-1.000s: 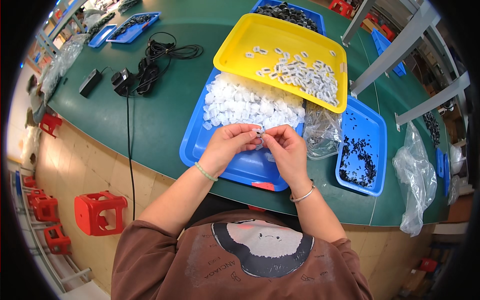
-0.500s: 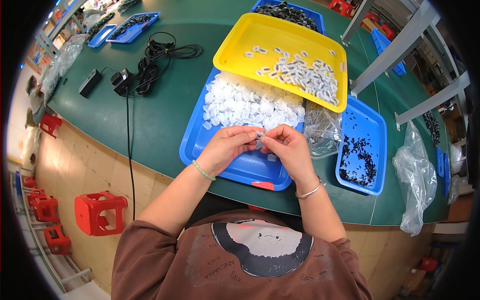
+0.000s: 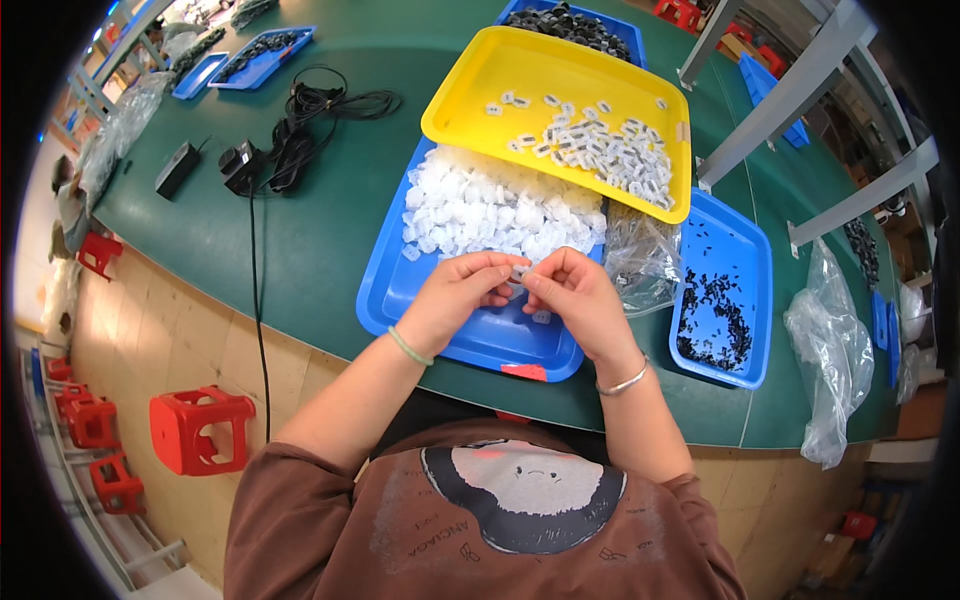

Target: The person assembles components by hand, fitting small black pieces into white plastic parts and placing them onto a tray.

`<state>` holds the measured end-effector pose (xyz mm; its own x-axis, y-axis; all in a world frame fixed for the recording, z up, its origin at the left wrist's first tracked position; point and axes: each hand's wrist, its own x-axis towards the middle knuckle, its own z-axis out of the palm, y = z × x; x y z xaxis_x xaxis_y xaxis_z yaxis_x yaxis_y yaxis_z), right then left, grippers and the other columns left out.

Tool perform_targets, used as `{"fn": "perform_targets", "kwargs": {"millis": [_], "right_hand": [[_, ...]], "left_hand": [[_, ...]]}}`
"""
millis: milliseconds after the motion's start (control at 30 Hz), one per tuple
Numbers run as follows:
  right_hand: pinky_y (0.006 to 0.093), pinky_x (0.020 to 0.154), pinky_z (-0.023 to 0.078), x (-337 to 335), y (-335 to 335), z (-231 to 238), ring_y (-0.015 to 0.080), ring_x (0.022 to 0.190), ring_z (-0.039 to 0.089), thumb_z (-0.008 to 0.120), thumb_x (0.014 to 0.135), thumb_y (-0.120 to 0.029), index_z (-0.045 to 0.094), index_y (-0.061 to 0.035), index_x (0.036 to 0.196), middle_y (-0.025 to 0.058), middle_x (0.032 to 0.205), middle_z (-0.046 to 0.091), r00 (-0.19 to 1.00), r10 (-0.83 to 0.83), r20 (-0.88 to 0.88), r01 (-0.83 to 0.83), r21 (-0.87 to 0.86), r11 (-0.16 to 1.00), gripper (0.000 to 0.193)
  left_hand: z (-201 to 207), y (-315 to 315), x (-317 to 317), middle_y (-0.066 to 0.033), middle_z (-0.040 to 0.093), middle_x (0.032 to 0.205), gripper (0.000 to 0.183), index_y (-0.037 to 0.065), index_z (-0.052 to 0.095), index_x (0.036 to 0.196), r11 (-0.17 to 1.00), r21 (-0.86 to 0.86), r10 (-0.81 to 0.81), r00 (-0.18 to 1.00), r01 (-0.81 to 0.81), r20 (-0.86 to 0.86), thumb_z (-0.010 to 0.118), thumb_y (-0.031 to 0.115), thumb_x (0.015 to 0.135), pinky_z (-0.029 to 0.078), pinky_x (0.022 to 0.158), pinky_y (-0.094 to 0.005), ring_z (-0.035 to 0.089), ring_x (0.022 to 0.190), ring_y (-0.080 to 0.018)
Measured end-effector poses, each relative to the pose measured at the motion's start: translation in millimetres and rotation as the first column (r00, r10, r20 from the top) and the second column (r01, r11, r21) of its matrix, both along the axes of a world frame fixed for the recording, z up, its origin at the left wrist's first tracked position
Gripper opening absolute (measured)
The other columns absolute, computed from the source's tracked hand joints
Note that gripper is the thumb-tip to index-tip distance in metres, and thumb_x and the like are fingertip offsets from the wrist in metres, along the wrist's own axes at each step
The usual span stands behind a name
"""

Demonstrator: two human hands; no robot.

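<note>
Between the fingertips of both hands is a small translucent white plastic piece (image 3: 519, 272), mostly covered by fingers. My left hand (image 3: 462, 290) pinches it from one side and my right hand (image 3: 574, 298) from the other. Both hands are over the front part of a blue tray (image 3: 385, 318), where a pile of similar translucent white pieces (image 3: 480, 205) fills the far part. A loose white piece (image 3: 542, 317) lies by my right hand. Overlapping the back of that tray, a yellow tray (image 3: 480, 95) holds many white pieces with dark centres (image 3: 610, 150).
At right, a blue tray (image 3: 755, 300) holds tiny black parts (image 3: 715, 320). A clear plastic bag (image 3: 640, 265) lies between the trays; another (image 3: 828, 350) hangs over the table edge. Black adapters (image 3: 240, 165) and cables sit at left. Grey metal posts (image 3: 790, 110) stand at right.
Both hands keep nearly the same place, with the small piece turned slightly between the fingertips. The whole view has shifted a little.
</note>
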<state>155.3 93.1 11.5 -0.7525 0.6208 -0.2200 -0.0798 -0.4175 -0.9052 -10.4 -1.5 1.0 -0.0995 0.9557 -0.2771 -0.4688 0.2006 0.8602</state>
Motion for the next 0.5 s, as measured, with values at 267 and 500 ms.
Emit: {"fn": "perform_targets", "kwargs": {"millis": [267, 500], "right_hand": [[0.0255, 0.068, 0.050, 1, 34, 41, 0.0117, 0.076, 0.061, 0.066, 0.085, -0.004, 0.057, 0.0012, 0.098, 0.0056, 0.087, 0.063, 0.964, -0.234, 0.128, 0.129, 0.544, 0.829, 0.017], [0.0231, 0.074, 0.050, 27, 27, 63, 0.0109, 0.084, 0.061, 0.063, 0.088, -0.004, 0.054, 0.0046, 0.115, 0.0080, 0.097, 0.064, 0.899, -0.415, -0.136, 0.430, 0.441, 0.788, 0.030]], "left_hand": [[1, -3, 24, -0.0103, 0.057, 0.091, 0.018, 0.003, 0.065, 0.097, 0.965, 0.255, 0.252, 0.475, -0.058, -0.843, 0.064, 0.003, 0.079, 0.049, 0.077, -0.0322, 0.059, 0.084, -0.0223], [-1, -3, 25, -0.0123, 0.059, 0.092, 0.018, 0.003, 0.065, 0.094, 0.966, 0.246, 0.226, 0.210, 0.075, -0.951, 0.067, 0.003, 0.076, 0.049, 0.079, -0.0353, 0.060, 0.086, -0.0274]]}}
